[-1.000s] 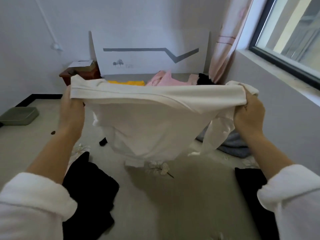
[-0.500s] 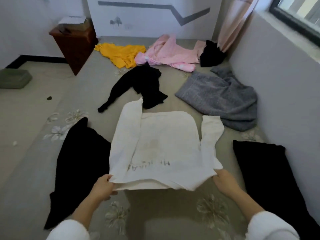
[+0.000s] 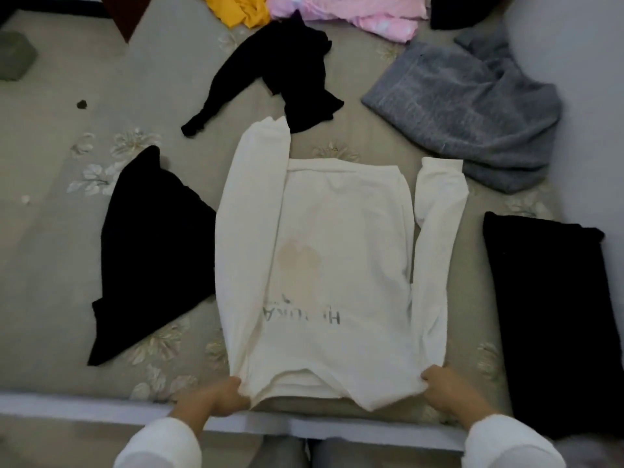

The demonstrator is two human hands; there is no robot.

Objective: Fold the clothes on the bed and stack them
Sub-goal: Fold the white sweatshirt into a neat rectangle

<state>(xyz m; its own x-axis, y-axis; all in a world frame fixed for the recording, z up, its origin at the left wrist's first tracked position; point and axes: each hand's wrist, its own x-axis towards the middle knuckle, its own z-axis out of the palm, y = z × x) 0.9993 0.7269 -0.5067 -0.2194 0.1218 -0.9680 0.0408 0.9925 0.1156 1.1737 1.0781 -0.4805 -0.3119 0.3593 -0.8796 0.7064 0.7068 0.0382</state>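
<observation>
A white long-sleeved shirt (image 3: 324, 265) lies flat on the bed, faint mirrored lettering showing through it, both sleeves laid along its sides. My left hand (image 3: 216, 396) grips its near left corner. At the near right corner, my right hand (image 3: 445, 390) pinches the fabric. A black garment (image 3: 152, 244) lies left of the shirt, and a folded black piece (image 3: 553, 315) sits to its right.
Farther back on the grey floral bed sheet (image 3: 60, 265) lie a crumpled black top (image 3: 287, 69), a grey sweater (image 3: 472, 109), pink clothes (image 3: 354, 15) and a yellow garment (image 3: 239, 11). A wall runs along the right. The bed's near edge (image 3: 67, 407) is at my knees.
I lowered the white shirt from held up in the air onto the bed and pulled it flat toward the near edge. My view tilted down.
</observation>
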